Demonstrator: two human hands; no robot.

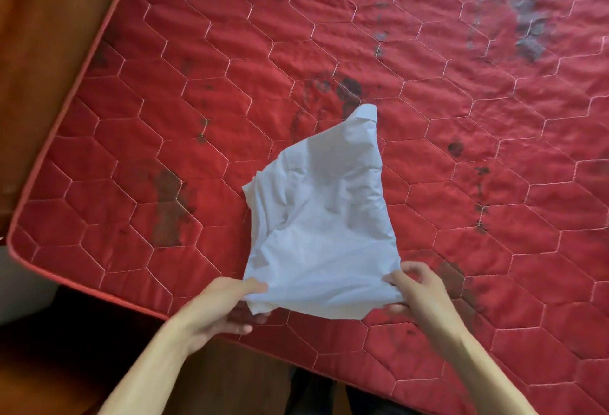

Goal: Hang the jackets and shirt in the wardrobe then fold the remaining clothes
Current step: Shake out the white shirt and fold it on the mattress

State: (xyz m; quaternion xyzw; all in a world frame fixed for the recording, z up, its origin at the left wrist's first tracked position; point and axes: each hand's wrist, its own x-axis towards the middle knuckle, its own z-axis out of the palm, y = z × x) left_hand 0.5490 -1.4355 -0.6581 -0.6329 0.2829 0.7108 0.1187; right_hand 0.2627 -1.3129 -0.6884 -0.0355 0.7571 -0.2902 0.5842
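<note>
A pale blue crumpled cotton garment [321, 217] lies on the stained red quilted mattress [461, 118]; left hand [224, 302] at seven o'clock and right hand [417, 292] at five pinch its near edge.

We can read no text, label, brand or number anywhere, neither on the white garment [321, 223] nor the red mattress [461, 118].

A crumpled white garment [323, 223], pinched at its near edge by the left hand [217, 302] and the right hand [418, 292], blocks the middle of the red quilted mattress [362, 35]. Open quilting stretches to its left, right and far side; brown wood [49, 35] borders the mattress's piped left edge.
</note>
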